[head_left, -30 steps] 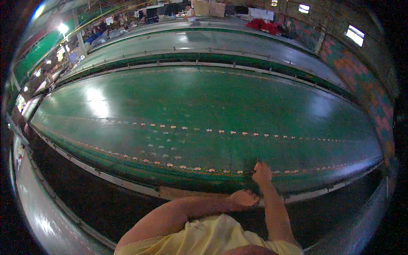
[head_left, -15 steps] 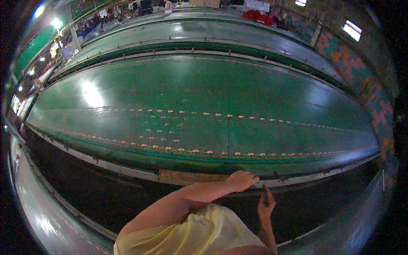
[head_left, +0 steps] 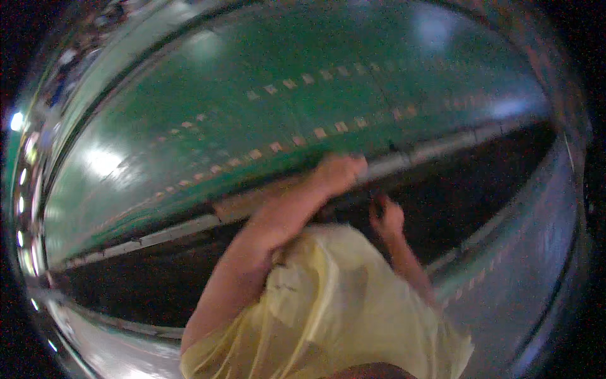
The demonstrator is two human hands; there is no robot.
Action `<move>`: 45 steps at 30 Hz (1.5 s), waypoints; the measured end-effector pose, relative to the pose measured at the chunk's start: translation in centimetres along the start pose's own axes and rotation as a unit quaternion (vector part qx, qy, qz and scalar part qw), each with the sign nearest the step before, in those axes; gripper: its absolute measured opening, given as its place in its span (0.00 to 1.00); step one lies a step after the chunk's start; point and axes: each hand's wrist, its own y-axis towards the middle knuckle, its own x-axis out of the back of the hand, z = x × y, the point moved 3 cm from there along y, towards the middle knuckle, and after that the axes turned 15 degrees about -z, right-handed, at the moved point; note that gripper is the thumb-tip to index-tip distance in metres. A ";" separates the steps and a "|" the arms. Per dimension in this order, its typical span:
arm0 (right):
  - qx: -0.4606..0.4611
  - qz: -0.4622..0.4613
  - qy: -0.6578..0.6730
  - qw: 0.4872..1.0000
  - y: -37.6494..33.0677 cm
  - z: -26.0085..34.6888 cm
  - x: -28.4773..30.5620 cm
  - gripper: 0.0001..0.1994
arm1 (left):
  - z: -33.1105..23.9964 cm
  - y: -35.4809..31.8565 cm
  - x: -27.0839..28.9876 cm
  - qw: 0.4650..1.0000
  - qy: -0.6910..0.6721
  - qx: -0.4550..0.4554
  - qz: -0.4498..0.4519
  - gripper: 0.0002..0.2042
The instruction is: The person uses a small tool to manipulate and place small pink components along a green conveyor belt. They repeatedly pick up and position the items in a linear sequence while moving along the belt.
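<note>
My left hand reaches over the near edge of a long green table, beside its pale metal rail. Its fingers are curled in and blurred; whether it grips the rail or something small cannot be made out. Lower and to the right, my right hand hangs over the dark gap, apart from the rail. The fingers bend toward the thumb around a dark spot too smeared to name. Rows of small pale pink printed motifs run along the green surface.
A brown strip lies along the table edge by my left forearm. Between this table and another long table behind me on the right runs a dark aisle. Bright lights line the far left.
The view has tilted and swung downward, so the table edge now slants up to the right. The right hand's fingers look more bent. The left hand stays by the rail.
</note>
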 end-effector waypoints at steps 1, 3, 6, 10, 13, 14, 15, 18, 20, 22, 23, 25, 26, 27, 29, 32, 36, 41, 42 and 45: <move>0.016 0.016 -0.010 1.000 0.8 1.1 0.7 0.14 | 0.7 -0.5 0.0 0.998 0.035 -0.041 -0.024 0.17; -0.062 0.043 0.002 0.997 0.7 -0.5 -0.5 0.16 | 0.2 -0.4 0.4 0.997 0.065 -0.036 -0.014 0.13; 0.028 -0.007 -0.021 0.999 1.1 0.5 -1.2 0.16 | -0.5 -0.8 1.2 0.983 0.127 -0.118 -0.055 0.14; 0.026 0.011 -0.054 0.998 1.4 1.6 -2.3 0.18 | 0.0 -0.5 0.6 0.982 0.136 -0.120 -0.047 0.15; 0.046 0.024 -0.073 0.996 2.2 3.0 -3.0 0.19 | 0.3 -0.5 0.5 0.980 0.135 -0.132 -0.064 0.15; 0.040 0.039 -0.082 0.995 2.3 3.4 -3.0 0.20 | 0.5 -0.6 0.3 0.980 0.136 -0.129 -0.066 0.14; 0.036 0.051 -0.091 0.994 2.8 3.9 -2.9 0.21 | 0.4 -0.4 0.4 0.980 0.137 -0.127 -0.072 0.13; 0.039 0.074 -0.128 0.988 2.9 4.1 -2.9 0.25 | -0.4 -0.3 0.6 0.985 0.134 -0.099 -0.042 0.11; 0.031 0.116 -0.154 0.981 3.1 4.8 -3.1 0.28 | 0.3 0.1 0.5 0.997 0.078 0.015 0.022 0.12; 0.069 0.054 -0.148 0.985 3.1 3.2 -3.8 0.26 | 1.0 -0.1 -0.3 0.984 0.109 -0.112 -0.089 0.13; 0.175 -0.108 -0.084 0.975 2.8 3.1 -3.2 0.21 | 1.3 -0.3 -1.2 0.982 0.156 -0.097 -0.037 0.12; 0.075 -0.089 -0.073 0.991 2.4 2.4 -3.0 0.14 | -1.4 -0.3 1.0 0.983 0.141 -0.118 -0.017 0.14; 0.070 -0.100 -0.063 0.991 2.6 2.7 -3.2 0.13 | -1.6 -0.1 1.8 0.981 0.152 -0.119 -0.021 0.14; 0.061 -0.105 -0.054 0.991 2.3 3.0 -3.5 0.12 | -1.7 -0.3 1.9 0.980 0.160 -0.120 -0.020 0.14; 0.073 -0.129 -0.038 0.988 2.2 3.3 -4.0 0.11 | -0.3 -1.1 0.6 0.973 0.156 -0.151 -0.078 0.14; 0.121 -0.185 -0.025 0.975 2.1 2.6 -4.6 0.09 | -0.2 -0.6 0.2 0.982 0.145 -0.116 -0.018 0.19; 0.096 -0.110 -0.028 0.989 2.0 2.5 -4.9 0.09 | -0.4 -1.0 0.2 0.979 0.172 -0.104 0.014 0.23; 0.029 -0.054 -0.007 0.998 0.6 0.1 -7.0 0.10 | 0.7 -1.0 -1.4 0.977 0.159 -0.134 -0.054 0.13; 0.012 -0.056 0.030 0.998 1.0 0.2 -6.7 0.10 | 0.9 -0.5 -1.8 0.977 0.159 -0.133 -0.051 0.13; -0.070 -0.154 0.261 0.950 0.2 -1.8 -9.0 0.12 | -0.9 -0.4 -0.3 0.978 0.173 -0.116 -0.021 0.13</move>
